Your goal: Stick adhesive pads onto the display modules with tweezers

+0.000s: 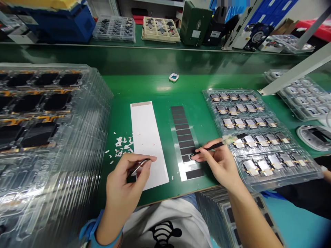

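My left hand (129, 182) is closed over the white paper strip (147, 134), pinching a small flat silvery piece (139, 166) between thumb and fingers. What kind of piece it is, I cannot make out. In my right hand (219, 162) is a slim black pen-like tool (213, 146), its rear end wrapped in pale tape. The tool's tip and my fingertips are at the lower part of a clear sheet with black rectangular stickers (184, 137). One sticker near its bottom end stands apart from the others. Small white scraps (121, 146) lie scattered beside the paper strip.
Tall stacked clear trays of black screens (51, 100) rise on the left. A clear tray of small silvery modules (250, 123) lies on the right, close to my right hand. A small white-framed part (173, 77) sits farther back. Another person's hand (326, 174) shows at the right edge.
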`<state>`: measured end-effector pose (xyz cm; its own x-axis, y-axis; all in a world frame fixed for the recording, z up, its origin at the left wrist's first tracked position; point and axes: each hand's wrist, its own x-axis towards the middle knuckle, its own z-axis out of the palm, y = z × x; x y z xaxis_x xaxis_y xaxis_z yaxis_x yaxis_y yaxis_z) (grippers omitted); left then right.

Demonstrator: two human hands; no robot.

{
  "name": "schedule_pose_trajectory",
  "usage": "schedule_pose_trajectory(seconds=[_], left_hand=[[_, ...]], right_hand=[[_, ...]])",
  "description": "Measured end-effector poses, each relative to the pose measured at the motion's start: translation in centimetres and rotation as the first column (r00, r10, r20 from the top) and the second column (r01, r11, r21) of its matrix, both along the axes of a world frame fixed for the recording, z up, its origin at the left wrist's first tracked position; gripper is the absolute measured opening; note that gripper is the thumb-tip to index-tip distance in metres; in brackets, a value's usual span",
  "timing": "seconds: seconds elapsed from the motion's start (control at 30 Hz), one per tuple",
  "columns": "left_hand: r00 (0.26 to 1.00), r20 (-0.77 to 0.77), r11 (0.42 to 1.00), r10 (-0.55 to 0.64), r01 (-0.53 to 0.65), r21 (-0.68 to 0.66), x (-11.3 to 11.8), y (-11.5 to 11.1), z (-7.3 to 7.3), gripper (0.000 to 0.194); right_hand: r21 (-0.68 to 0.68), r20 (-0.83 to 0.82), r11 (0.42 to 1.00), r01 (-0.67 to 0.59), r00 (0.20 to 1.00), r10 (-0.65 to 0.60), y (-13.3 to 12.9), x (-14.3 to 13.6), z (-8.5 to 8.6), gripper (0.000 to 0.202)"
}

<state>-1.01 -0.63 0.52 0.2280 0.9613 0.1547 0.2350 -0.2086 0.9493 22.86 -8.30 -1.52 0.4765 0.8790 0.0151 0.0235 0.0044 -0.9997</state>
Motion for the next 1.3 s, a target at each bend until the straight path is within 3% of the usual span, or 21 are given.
schedule_pose_trajectory(seconds=[0.17,0.3,0.47,0.57,0.67,0.9,1.3], left_hand=[[0.996,-0.047,0.997,-0.080,0.081,0.019,-0.2,0.3,-0.1,0.009],[0.991,-0.016,0.991,-0.130,0.131,0.031,-0.1,0.3,0.1,0.020],[0.989,0.042,0.986,-0.140,0.136,0.097,0.1,0.4,0.1,0.032],[0.991,0.038,0.985,-0.129,0.123,0.125,0.2,0.6,0.1,0.033],[0.991,0.030,0.985,-0.130,0.126,0.115,0.1,0.7,0.1,0.039],[0.990,0.011,0.978,-0.140,0.137,0.159,-0.1,0.6,-0.2,0.052],[0.987,-0.032,0.976,-0.157,0.160,0.146,-0.5,0.4,0.0,0.053]], right_hand=[[0.096,0.040,0.993,0.069,0.997,-0.073,0.0,0.1,0.9,0.025],[0.287,0.074,0.943,0.169,0.977,-0.198,0.7,-2.6,3.1,0.017],[0.480,0.071,0.877,-0.007,0.997,-0.031,2.7,-9.0,5.1,0.019],[0.540,0.095,0.838,-0.080,0.995,0.034,4.0,-11.5,4.7,0.021],[0.546,0.101,0.834,-0.078,0.995,0.027,4.8,-12.5,4.0,0.021],[0.560,0.093,0.828,-0.027,0.995,-0.031,5.1,-13.4,3.4,0.022],[0.555,0.131,0.832,-0.001,0.988,-0.086,5.4,-13.3,3.0,0.019]])
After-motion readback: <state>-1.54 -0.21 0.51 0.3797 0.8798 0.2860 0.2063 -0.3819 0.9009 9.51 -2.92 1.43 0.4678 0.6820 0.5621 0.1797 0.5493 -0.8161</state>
